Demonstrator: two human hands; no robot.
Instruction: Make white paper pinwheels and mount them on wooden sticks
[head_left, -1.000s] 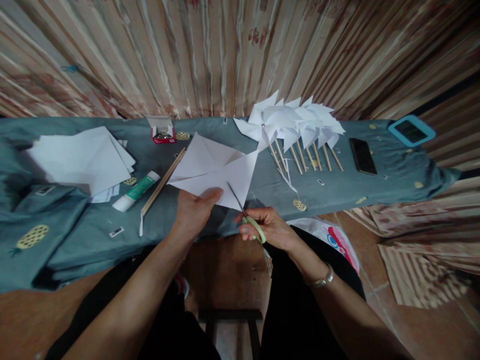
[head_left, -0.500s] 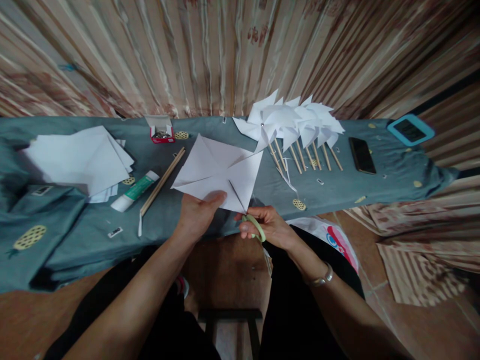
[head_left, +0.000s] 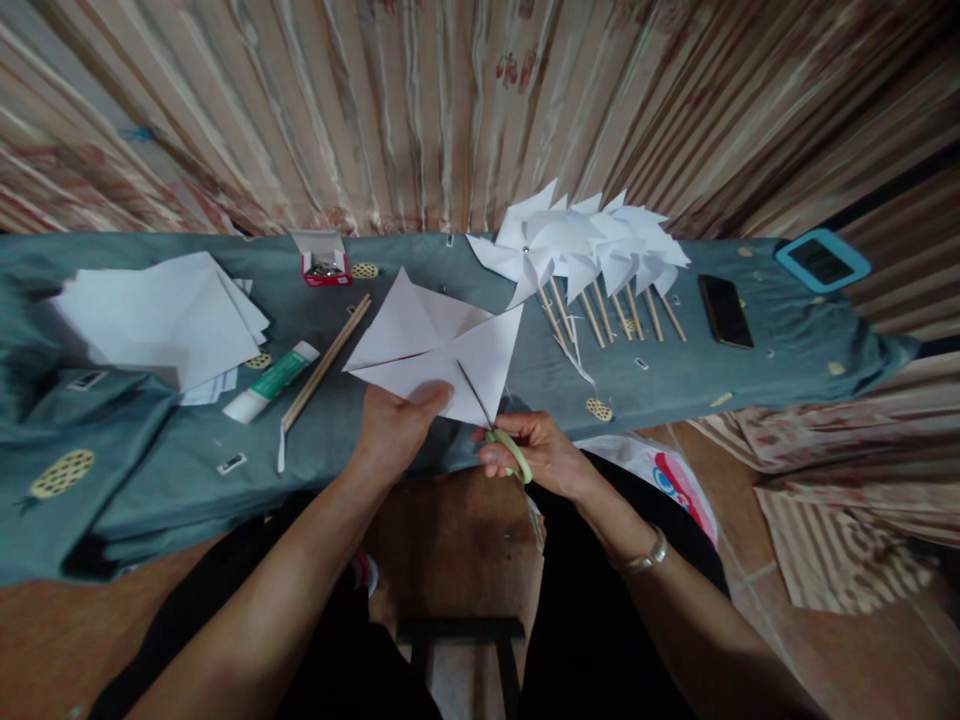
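Paper [head_left: 450,340], left hand [head_left: 395,428] pinching it, partly hidden underneath, right hand [head_left: 549,455] holding scissors [head_left: 516,453]

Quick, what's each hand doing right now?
Left hand: closed on the cut white paper square, thumb on top.
Right hand: closed around the pale green handles of the scissors, blade at the paper.

We cannot see most fingers of the left hand [head_left: 394,428], hidden beneath the paper sheet [head_left: 487,350], nor the lower blade of the scissors [head_left: 517,453]. We see the rear pinwheels [head_left: 626,232] only in part; print on the tube [head_left: 279,379] is too small to read. The view's upper edge cuts off the curtain [head_left: 442,100].
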